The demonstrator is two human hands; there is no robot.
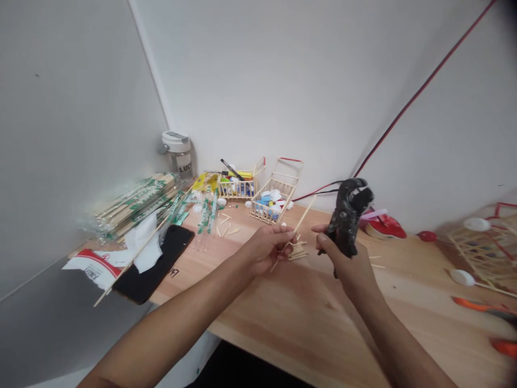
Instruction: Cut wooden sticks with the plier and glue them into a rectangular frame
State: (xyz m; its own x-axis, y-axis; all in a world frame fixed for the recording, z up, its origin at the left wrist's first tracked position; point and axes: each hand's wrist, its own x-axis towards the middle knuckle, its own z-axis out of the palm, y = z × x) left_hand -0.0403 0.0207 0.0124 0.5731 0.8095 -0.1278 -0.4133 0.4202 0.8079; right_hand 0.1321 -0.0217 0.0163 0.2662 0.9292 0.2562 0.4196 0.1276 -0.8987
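My left hand (269, 249) pinches a thin wooden stick (302, 217) that slants up to the right above the wooden table (307, 318). My right hand (350, 264) is closed round a black cutter tool (348, 215), held upright with its head at the top, just right of the stick's tip. Under the two hands lies a small pile of cut stick pieces (298, 251).
Two little stick-built carts (274, 198) with plastic caps stand near the wall. A bundle of wrapped chopsticks (133, 203), a tissue, a black phone (155, 264) and a jar (178, 153) lie left. A red cable (407, 105) runs up the wall. Spoons and another stick frame (482, 245) lie right.
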